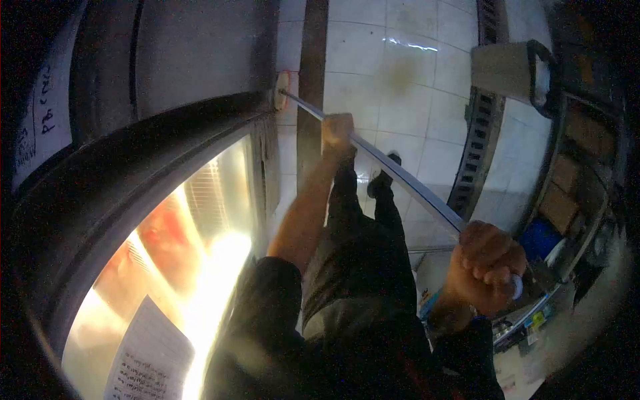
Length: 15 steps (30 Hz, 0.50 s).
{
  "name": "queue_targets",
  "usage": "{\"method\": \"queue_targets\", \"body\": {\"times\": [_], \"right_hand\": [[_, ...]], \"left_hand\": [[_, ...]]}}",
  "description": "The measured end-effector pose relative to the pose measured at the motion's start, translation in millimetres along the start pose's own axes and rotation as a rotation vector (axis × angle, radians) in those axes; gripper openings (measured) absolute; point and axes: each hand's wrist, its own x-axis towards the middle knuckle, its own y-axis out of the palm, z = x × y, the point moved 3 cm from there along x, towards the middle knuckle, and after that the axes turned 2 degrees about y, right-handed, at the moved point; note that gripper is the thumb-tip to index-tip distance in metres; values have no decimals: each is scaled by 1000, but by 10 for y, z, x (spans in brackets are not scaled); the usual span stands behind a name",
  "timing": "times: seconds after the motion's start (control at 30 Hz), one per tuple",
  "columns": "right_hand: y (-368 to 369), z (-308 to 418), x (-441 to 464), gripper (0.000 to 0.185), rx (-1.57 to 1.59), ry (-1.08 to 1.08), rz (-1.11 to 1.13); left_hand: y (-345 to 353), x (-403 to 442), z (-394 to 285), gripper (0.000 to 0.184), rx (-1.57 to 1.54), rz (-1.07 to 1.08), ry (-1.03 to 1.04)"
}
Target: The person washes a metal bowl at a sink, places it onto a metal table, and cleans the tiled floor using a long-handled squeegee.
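Observation:
A long, light-coloured pole (407, 177) runs slantwise across the view, from the upper left down to the lower right. My left hand (339, 131) is wrapped round its middle part. Lower right, my right hand (489, 267) is closed round the pole's near end. The far end reaches a small pale head (283, 91) low on the floor, beside the dark cabinet's base; its details are too small to tell.
A brightly lit glass-fronted cabinet (167, 233) with a handwritten sheet (152, 353) stands at left. White floor tiles (407, 73) carry a slotted drain (475, 150). At right are a grey bin (503, 70) and shelves with boxes (559, 207).

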Motion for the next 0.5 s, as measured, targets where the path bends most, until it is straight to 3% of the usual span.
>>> {"method": "queue_targets", "body": {"times": [0.07, 0.1, 0.13, 0.17, 0.23, 0.3, 0.33, 0.4, 0.47, 0.5], "right_hand": [[42, -20, 121, 14, 40, 71, 45], [32, 40, 153, 14, 47, 120, 64], [33, 65, 195, 14, 67, 152, 83], [55, 82, 196, 15, 93, 175, 94], [59, 97, 102, 18, 38, 144, -2], [50, 65, 169, 20, 13, 48, 7], [100, 115, 138, 21, 7, 4, 46], [226, 126, 161, 20, -45, -80, 139], [281, 36, 188, 21, -37, -98, 16], [300, 33, 226, 21, -33, -132, -40]], "left_hand": [[-135, 143, -342, 4, 206, -208, 434], [-40, -217, -169, 8, -240, -53, 12], [54, -632, -4, 11, -663, -90, -449], [20, -803, -87, 12, -354, -53, -68], [65, -1072, 93, 14, -285, 19, -134], [18, -785, 89, 15, -782, 73, -252], [16, -637, 96, 15, -286, -146, -37], [82, -178, 468, 12, -182, -107, -315], [-13, -50, 637, 13, -327, 62, -490], [6, 114, 524, 13, -82, 5, -150]]}}
